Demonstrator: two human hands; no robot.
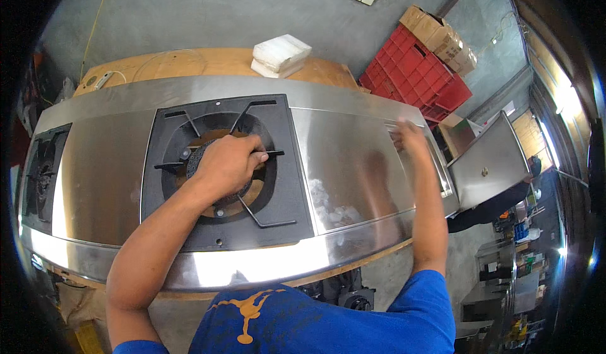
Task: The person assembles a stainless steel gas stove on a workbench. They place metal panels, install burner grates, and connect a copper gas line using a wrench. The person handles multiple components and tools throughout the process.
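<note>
My left hand [228, 163] reaches over the middle of a black gas burner [290, 202] set into a stainless steel stove top [344, 164]. Its fingers are curled, with thumb and forefinger closed at the inner end of a black pan support prong [275, 154]. The hand hides part of the round perforated burner head [194, 158]. More prongs stand around the ring. Over the right end of the stove, my right hand [409, 137] is beside a rectangular recess [435, 164]. Motion blurs its fingers, so whether it holds anything cannot be made out.
Another black burner [44, 180] sits at the stove's left end. Behind the stove, a wooden board [230, 62] carries white foam blocks [281, 52]. A red crate [413, 70] with a cardboard box [439, 38] stands far right, near a steel cabinet [489, 164].
</note>
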